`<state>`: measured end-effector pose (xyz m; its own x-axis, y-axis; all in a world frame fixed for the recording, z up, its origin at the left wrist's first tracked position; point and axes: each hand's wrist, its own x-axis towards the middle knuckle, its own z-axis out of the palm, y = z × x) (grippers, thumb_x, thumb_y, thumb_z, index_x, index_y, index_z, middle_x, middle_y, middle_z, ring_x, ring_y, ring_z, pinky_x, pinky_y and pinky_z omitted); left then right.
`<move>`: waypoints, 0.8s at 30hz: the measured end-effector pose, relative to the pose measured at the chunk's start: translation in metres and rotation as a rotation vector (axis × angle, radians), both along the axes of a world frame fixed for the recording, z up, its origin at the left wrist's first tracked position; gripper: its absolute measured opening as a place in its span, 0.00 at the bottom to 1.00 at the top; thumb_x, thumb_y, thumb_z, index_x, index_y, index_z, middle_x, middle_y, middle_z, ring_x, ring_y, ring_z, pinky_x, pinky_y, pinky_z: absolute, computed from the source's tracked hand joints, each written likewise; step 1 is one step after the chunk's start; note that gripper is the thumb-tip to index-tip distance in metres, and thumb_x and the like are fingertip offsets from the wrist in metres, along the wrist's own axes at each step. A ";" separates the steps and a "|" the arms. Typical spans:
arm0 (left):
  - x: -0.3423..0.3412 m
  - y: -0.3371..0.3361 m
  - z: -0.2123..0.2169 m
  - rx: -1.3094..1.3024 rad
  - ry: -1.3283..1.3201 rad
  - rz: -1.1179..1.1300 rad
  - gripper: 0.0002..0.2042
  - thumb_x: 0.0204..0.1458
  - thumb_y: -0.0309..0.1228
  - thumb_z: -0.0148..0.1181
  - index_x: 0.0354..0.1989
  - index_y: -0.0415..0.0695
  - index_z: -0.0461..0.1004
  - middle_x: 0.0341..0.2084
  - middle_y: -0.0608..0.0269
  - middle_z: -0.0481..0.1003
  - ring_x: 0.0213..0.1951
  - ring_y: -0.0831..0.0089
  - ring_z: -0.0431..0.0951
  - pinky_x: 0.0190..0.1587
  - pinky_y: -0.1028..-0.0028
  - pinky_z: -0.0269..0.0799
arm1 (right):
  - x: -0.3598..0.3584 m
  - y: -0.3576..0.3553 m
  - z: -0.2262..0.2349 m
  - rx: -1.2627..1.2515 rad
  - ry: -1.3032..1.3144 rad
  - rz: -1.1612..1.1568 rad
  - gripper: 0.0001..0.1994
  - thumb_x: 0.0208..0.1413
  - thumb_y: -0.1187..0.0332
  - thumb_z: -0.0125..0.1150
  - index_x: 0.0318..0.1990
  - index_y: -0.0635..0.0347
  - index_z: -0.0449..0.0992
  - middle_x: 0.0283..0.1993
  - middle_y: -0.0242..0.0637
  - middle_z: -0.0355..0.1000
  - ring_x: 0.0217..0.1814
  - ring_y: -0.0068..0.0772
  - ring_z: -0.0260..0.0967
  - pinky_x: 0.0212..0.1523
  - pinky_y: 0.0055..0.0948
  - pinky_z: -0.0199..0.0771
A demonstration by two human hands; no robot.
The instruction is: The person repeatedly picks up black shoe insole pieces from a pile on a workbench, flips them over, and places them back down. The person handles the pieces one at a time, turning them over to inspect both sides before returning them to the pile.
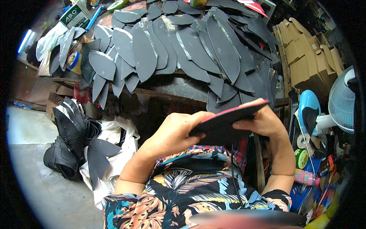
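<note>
Both hands hold a dark, flat, curved piece with a pink-red upper edge, raised in front of my body. Its material looks like foam or fabric; I cannot tell which. My left hand is closed on its left end, thumb on top and fingers curled below. Around the right end is my right hand, thumb against the near face and the other fingers mostly hidden behind. Beyond them, many leaf-shaped black panels lie overlapping on a workbench, several with whitish strips along one edge.
Rolled and stacked black pieces lie at the left beside white cloth. Cardboard pieces stand at the far right, above a white fan. Nearer are a green-labelled round tin and a pink bottle. A tub sits at the bench's left.
</note>
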<state>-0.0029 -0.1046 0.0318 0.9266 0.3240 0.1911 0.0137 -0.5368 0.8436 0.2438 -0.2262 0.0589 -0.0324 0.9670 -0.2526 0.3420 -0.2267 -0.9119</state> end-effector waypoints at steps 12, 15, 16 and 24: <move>-0.007 0.000 0.005 0.254 -0.315 0.514 0.49 0.34 0.22 0.77 0.70 0.49 0.57 0.47 0.58 0.75 0.50 0.62 0.75 0.53 0.64 0.72 | -0.020 -0.026 -0.018 0.515 -0.132 -0.167 0.14 0.50 0.74 0.71 0.45 0.66 0.78 0.41 0.41 0.79 0.43 0.35 0.77 0.46 0.34 0.77; -0.001 -0.004 -0.002 -0.642 -0.533 0.410 0.58 0.37 0.20 0.77 0.75 0.46 0.39 0.68 0.52 0.55 0.64 0.62 0.64 0.67 0.61 0.61 | -0.038 -0.026 -0.029 0.516 0.404 -0.570 0.22 0.51 0.75 0.70 0.54 0.66 0.75 0.49 0.42 0.77 0.50 0.35 0.75 0.57 0.36 0.72; 0.003 -0.009 -0.005 -0.756 -0.470 0.337 0.54 0.38 0.19 0.76 0.73 0.45 0.44 0.66 0.52 0.59 0.63 0.63 0.65 0.66 0.62 0.63 | -0.043 -0.026 -0.030 0.505 0.237 -0.507 0.23 0.51 0.75 0.69 0.56 0.66 0.74 0.51 0.42 0.76 0.51 0.36 0.74 0.58 0.37 0.71; 0.010 -0.026 -0.018 -1.130 -0.522 0.487 0.09 0.53 0.22 0.66 0.43 0.38 0.78 0.37 0.59 0.81 0.38 0.70 0.81 0.44 0.69 0.79 | -0.069 -0.033 -0.024 0.284 0.239 -0.261 0.19 0.56 0.70 0.65 0.53 0.70 0.75 0.44 0.43 0.80 0.45 0.30 0.77 0.47 0.30 0.77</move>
